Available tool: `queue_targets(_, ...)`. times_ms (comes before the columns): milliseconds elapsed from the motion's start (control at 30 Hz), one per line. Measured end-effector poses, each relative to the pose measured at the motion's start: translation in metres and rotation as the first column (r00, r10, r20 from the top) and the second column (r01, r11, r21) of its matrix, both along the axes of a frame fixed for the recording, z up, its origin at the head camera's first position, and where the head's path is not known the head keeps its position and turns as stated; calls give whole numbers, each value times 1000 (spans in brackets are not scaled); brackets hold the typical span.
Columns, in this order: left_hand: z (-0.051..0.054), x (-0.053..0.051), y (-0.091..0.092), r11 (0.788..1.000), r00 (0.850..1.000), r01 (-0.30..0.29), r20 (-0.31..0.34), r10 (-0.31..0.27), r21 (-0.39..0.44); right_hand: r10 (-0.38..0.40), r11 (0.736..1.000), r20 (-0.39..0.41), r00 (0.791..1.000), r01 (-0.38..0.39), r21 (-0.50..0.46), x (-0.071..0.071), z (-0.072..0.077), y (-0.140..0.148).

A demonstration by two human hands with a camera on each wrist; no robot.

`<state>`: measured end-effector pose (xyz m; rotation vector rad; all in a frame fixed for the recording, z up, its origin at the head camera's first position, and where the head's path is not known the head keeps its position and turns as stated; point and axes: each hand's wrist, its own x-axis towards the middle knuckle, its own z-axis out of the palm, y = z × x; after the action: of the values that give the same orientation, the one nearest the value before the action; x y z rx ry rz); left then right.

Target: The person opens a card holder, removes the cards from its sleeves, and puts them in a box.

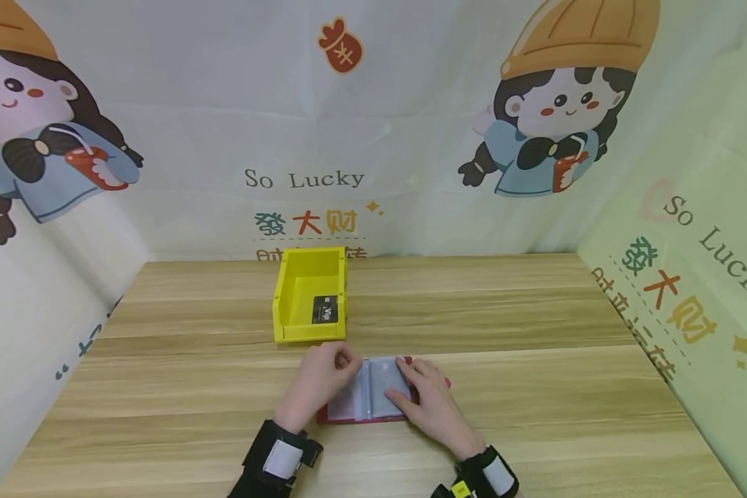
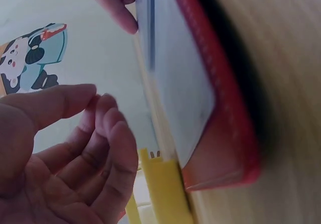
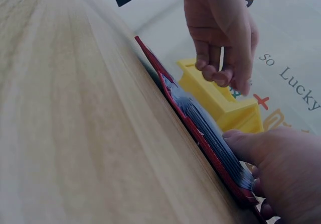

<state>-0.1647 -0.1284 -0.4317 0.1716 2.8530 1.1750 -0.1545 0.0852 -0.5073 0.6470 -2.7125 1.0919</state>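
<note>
I'm looking at a red card holder (image 1: 347,402) lying open on the wooden desk (image 1: 535,408), right between the person's two hands. The right hand (image 1: 432,402) grips its right half, and the right wrist view gives away what the head view can't: the thumb sits on top of a thick stack of clear sleeves (image 3: 206,128) while the other fingers curl at the outer edge. The left hand (image 1: 324,377) seems, from above, to touch the left page, yet both wrist views show it held apart from it. Its fingers are bent in toward the thumb, their tips close together, with nothing I can see between them; whether they quite meet, I can't fairly say from these angles. The left wrist view alone brings out the stitching along the red cover (image 2: 238,118) and the slanting edge of a pale sleeve (image 2: 183,88) over it. Just beyond the holder stands a yellow bin (image 1: 311,336). Only the head view shows the black card (image 1: 326,310) inside, at its near right corner, marked "Vip". Black straps (image 1: 266,453) circle both wrists.
</note>
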Motion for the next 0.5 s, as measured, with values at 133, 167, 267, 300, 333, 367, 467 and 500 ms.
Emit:
queue_targets(133, -9, 4, 2, 999, 999, 36, 23, -37, 11, 1, 1000, -31, 1000, 0, 7, 0, -2, 0)
queue_targets(167, -12, 4, 2, 999, 999, 47, 26, -47, 17, 0, 1000, -40, 999, 1, 11, 0, -2, 0)
queue_targets(267, -17, 7, 2, 997, 997, 64, 51, -66, 43, -5, 1000, -56, 998, 6, 15, 0, -3, 0)
queue_targets(300, -19, 7, 2, 996, 996, 71, 54, -73, 52, -6, 1000, -55, 998, 7, 15, -1, -3, 0)
queue_targets(333, -20, 8, 2, 995, 995, 77, 56, -81, 61, -9, 1000, -51, 999, 10, 15, -1, -2, 0)
queue_targets(367, -21, 9, 2, 994, 995, 83, 58, -87, 71, -11, 1000, -43, 999, 12, 15, -1, -2, 0)
queue_targets(467, -23, 10, 2, 990, 993, 93, 65, -100, 102, -16, 1000, -8, 1000, 16, 11, 0, 0, 0)
queue_targets(500, -24, 10, 1, 989, 992, 96, 66, -104, 110, -17, 1000, 3, 1000, 17, 9, 0, 1, -1)
